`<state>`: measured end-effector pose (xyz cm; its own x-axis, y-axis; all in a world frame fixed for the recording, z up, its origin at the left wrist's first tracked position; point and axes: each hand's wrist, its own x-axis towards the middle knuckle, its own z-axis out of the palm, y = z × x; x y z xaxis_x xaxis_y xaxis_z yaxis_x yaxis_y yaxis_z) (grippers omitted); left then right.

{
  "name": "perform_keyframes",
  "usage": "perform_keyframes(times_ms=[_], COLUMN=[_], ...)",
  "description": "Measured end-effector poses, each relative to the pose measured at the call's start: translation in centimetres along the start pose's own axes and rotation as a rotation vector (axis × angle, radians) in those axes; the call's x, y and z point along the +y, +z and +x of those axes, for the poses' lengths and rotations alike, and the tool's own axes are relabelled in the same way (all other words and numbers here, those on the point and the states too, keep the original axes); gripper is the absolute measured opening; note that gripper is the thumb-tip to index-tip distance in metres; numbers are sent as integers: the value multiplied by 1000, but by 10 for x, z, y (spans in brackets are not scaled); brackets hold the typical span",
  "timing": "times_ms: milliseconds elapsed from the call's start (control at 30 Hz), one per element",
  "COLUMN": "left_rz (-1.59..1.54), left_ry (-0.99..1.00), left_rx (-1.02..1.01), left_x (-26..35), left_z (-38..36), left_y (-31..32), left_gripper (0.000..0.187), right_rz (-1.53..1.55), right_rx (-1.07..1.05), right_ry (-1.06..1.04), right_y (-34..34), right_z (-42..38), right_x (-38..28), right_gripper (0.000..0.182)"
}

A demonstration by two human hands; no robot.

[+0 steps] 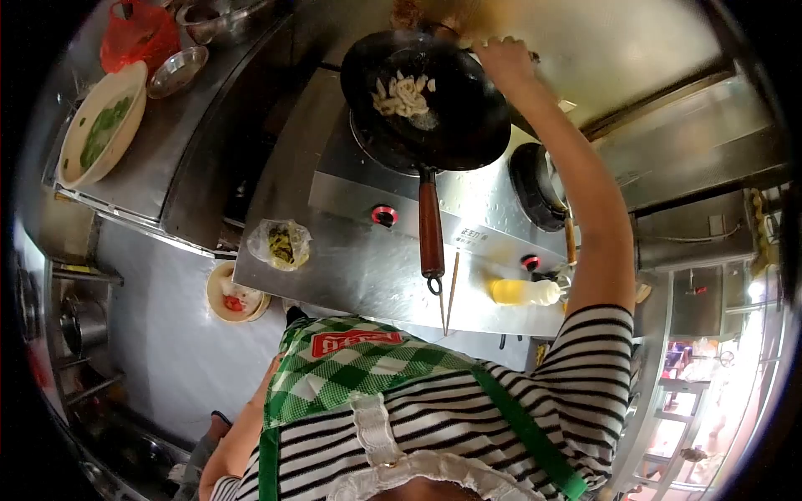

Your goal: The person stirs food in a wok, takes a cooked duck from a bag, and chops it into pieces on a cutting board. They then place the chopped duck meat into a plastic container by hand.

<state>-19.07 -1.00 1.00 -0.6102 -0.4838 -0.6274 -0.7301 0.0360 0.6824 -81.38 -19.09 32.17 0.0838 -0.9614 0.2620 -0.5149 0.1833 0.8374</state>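
Observation:
A black wok [468,125] sits on the stove, its wooden handle [429,225] pointing toward me. Pale pieces of food [403,97] lie in the left part of the wok. My right hand [506,60] is stretched out past the wok's far right rim, its fingers bent together; what they hold, if anything, is too small to name. My left arm hangs low at my side, and its hand is hidden behind the apron. Two chopsticks [452,292] lie below the wok handle.
A yellow oil bottle [522,291] lies at the counter's front. Left of it rests a plastic bag of greens [282,245]. A second pan [535,188] stands at the right. An oval bowl [70,159] and a red bag [139,40] are at left, a bucket [219,305] on the floor.

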Motion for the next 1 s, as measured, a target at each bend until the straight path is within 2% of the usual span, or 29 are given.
perform_keyframes(times_ms=[100, 133, 233, 333, 367, 400, 500, 600, 633, 833, 900, 1000], left_rz=[5, 10, 34, 63, 75, 92, 105, 121, 124, 168, 201, 263], left_ry=[-2, -3, -7, 2, 6, 11, 19, 41, 50, 118, 133, 140], left_rx=[-8, -12, -23, -42, -49, -55, -74, -94, -104, -189, -249, -364], left_x=[0, -1, -2, -2, -1, -1, -1, -2, -1, 2, 1, 5], left_z=[-2, -3, -4, -1, 1, 4, 5, 14, 17, 26, 24, 22], left_y=[-5, -8, -13, -21, -24, -28, -36, -45, -47, -75, -89, -113], left_gripper=[33, 33, 33, 32, 32, 32, 32, 32, 32, 32, 31, 31], right_rz=[158, 77, 59, 101, 121, 193, 310, 283, 331, 285, 274, 407], right_rx=[-101, -277, -270, -278, -284, -411, -409, -497, -397, -422, -287, -354], right_ry=[-162, -196, -103, -9, 14, 32, 91, 166, 109, 365, 352, 489], right_y=[2, -9, 11, 23, 17, 9, -53, -86, -61, -73, -55, -53], right_z=[-27, -29, -42, -71, -80, -94, -141, -168, -180, -179, -185, -198], right_x=[11, 21, 30, 7, 0, -2, 19, 4, -10, -59, -92, -100], right_gripper=[33, 33, 33, 33, 33, 32, 33, 32, 31, 34, 36, 33])
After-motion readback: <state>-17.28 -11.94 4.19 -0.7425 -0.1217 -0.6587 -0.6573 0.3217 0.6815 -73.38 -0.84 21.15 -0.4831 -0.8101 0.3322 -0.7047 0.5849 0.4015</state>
